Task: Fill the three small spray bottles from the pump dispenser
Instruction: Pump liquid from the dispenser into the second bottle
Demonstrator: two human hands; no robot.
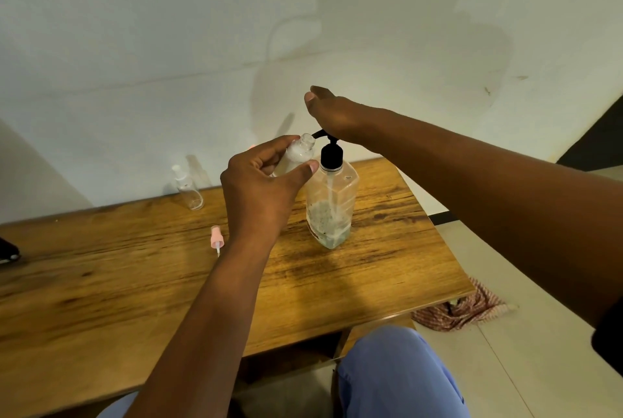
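My left hand (259, 181) grips a small clear spray bottle (298, 154) without its cap, tilted, its open mouth right under the black spout of the pump dispenser (332, 195). The dispenser is a clear bottle with a black pump, partly filled, standing on the wooden table (101, 276). My right hand (332, 114) presses down on the pump head with its palm, fingers relaxed. A second small clear spray bottle (187, 186) with its white top stands at the table's back edge. A pink spray cap (215, 239) with its tube lies on the table left of my left wrist.
A dark object (8, 251) sits at the table's left edge. A checked cloth (462, 306) lies on the tiled floor right of the table. A white wall stands close behind the table. My knee in blue fabric (397, 374) is below the front edge.
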